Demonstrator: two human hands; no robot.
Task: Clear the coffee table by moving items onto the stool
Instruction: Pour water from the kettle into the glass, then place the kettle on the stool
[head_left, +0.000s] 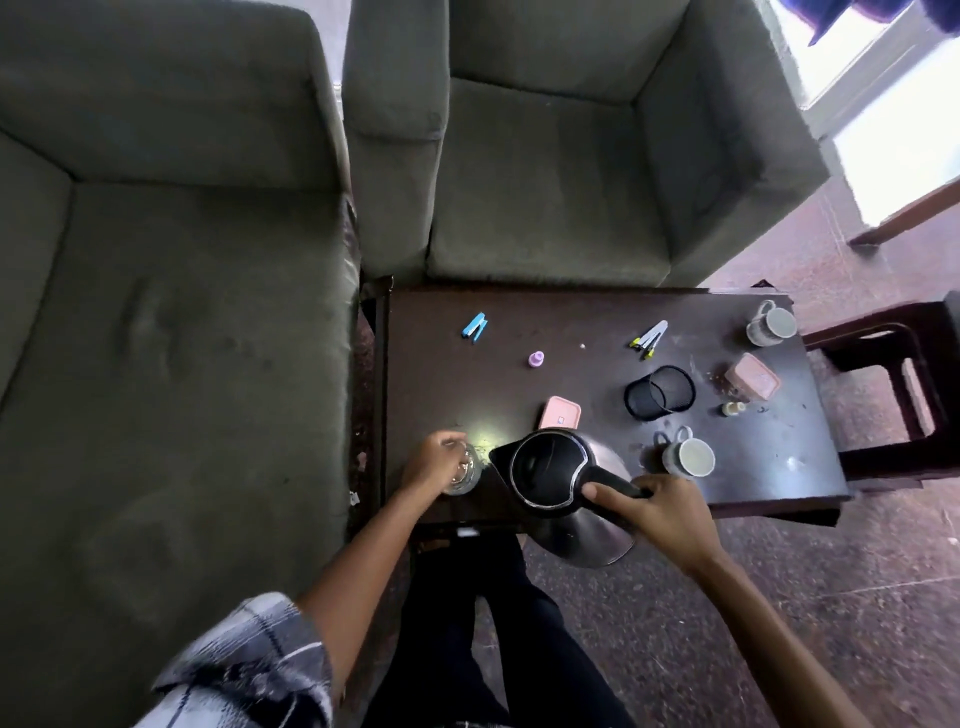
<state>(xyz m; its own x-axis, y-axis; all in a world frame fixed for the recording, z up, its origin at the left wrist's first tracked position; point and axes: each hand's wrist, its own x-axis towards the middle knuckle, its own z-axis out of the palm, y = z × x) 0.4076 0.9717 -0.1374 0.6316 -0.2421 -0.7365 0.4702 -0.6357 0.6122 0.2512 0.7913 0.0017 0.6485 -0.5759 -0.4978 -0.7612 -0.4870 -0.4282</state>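
A dark coffee table (597, 322) stands in front of me, and a dark stool (893, 332) sits past its right end. My right hand (660, 514) grips the black handle of a steel kettle (566, 488) at the table's near edge. My left hand (434, 460) holds a clear glass (465, 475) at the near left corner. Also on the table: two grey mugs (688, 456) (771, 325), a black mesh pen cup (660, 389) lying on its side, a pink lid (560, 413), a pink box (752, 376), a blue stapler (475, 326), markers (649, 336) and a small purple cap (536, 358).
Two grey-green armchairs (561, 156) (156, 312) stand behind and left of the table. A tiny bottle (732, 408) sits near the pink box. Speckled floor (805, 597) lies to the right, and my dark trouser legs are below the table's near edge.
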